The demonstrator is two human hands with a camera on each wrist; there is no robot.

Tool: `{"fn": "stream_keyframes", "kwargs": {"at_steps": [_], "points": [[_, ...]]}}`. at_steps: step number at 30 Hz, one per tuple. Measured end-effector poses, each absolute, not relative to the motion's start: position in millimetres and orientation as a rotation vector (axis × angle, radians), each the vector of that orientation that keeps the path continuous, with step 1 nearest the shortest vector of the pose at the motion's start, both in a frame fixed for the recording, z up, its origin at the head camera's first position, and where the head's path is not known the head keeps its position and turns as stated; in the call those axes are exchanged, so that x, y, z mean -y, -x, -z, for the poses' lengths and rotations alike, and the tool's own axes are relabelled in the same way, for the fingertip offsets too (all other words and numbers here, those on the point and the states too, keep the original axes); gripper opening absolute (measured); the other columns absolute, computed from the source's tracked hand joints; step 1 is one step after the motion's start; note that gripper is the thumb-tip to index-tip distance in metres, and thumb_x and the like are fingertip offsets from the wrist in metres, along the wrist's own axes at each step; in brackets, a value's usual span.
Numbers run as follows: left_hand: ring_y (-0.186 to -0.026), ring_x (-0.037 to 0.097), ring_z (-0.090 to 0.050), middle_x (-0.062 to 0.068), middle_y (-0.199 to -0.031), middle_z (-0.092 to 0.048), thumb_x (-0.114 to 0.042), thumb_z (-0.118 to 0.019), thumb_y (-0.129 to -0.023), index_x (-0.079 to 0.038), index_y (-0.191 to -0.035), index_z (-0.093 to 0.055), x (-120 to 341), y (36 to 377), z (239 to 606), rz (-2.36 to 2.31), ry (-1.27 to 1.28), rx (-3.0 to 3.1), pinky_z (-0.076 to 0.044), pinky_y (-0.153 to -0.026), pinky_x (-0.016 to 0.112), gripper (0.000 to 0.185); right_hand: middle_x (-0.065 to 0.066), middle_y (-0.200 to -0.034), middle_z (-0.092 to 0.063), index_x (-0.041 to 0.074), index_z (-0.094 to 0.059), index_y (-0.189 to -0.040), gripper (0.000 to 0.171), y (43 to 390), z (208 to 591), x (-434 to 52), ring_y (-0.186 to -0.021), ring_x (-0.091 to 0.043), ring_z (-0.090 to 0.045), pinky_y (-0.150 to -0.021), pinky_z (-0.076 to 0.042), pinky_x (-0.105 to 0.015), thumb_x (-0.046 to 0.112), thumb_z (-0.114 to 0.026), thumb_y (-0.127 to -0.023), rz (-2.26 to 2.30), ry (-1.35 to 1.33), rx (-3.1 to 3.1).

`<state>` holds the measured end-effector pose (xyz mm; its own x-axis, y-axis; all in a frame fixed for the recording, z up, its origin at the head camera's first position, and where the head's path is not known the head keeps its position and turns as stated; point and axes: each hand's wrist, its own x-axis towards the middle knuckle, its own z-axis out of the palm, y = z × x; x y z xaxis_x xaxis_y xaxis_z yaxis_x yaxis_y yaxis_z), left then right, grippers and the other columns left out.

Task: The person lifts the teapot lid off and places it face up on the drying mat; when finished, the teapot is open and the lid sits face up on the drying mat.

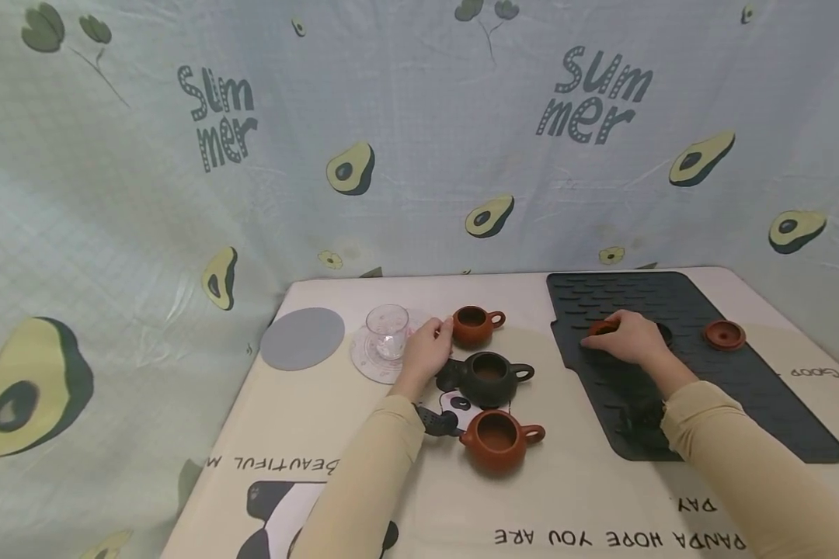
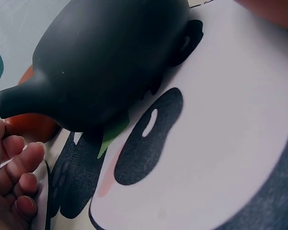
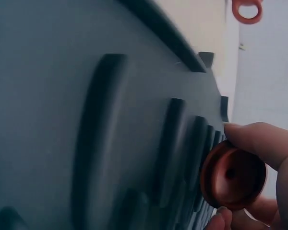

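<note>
Right hand (image 1: 625,338) on the ribbed black mat (image 1: 741,388) at the desk's right side, near the mat's left edge; thumb and fingers pinch a small red-brown lid (image 3: 233,175), held on edge so its underside faces the wrist camera. The lid is only partly seen from the head view, under the fingers. A second red lid (image 1: 724,335) lies flat on the mat, to the right of that hand and apart from it. Left hand (image 1: 428,351) rests mid-desk, fingers loosely curled, fingertips at or very close to the small red pot (image 1: 475,325); contact cannot be confirmed, and it grips nothing that shows. Three open pots run in a line from the far side toward the near edge: small red pot, black pot (image 1: 489,378), larger red pot (image 1: 498,441). The black pot's spout points toward the left hand, seen close in the left wrist view. Key relation: all pots lie left of the held lid, off the mat; the left hand is next to them, the right hand well apart. Glass cup (image 1: 387,332) on a pale coaster and a grey disc (image 1: 302,338) sit toward the far left corner.
</note>
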<state>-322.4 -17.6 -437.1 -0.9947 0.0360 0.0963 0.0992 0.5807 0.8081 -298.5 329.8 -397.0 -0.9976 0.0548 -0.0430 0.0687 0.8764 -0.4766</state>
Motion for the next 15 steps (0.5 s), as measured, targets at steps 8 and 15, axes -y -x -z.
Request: {"fn": "stream_keyframes", "kwargs": {"at_steps": [8, 15], "points": [[-0.079, 0.023, -0.056, 0.004, -0.079, -0.062, -0.042, -0.043, -0.110, -0.011, -0.093, -0.061, 19.0, 322.3, 436.9, 1.423, 0.108, 2.735, -0.041, -0.072, 0.035, 0.039, -0.036, -0.113, -0.056, -0.018, -0.047, -0.130, 0.072, 296.5, 402.4, -321.3, -0.097, -0.049, -0.056, -0.078, -0.048, -0.056, 0.038, -0.071, -0.093, 0.742, -0.134, -3.075], [-0.080, 0.023, -0.057, 0.003, -0.080, -0.062, -0.043, -0.042, -0.110, -0.012, -0.094, -0.061, 17.9, 323.9, 437.5, 1.402, 0.112, 2.742, -0.041, -0.072, 0.035, 0.040, -0.037, -0.117, -0.054, -0.016, -0.046, -0.132, 0.073, 293.1, 399.8, -318.3, -0.100, -0.051, -0.056, -0.080, -0.048, -0.058, 0.040, -0.072, -0.093, 0.757, -0.241, -3.072]]}}
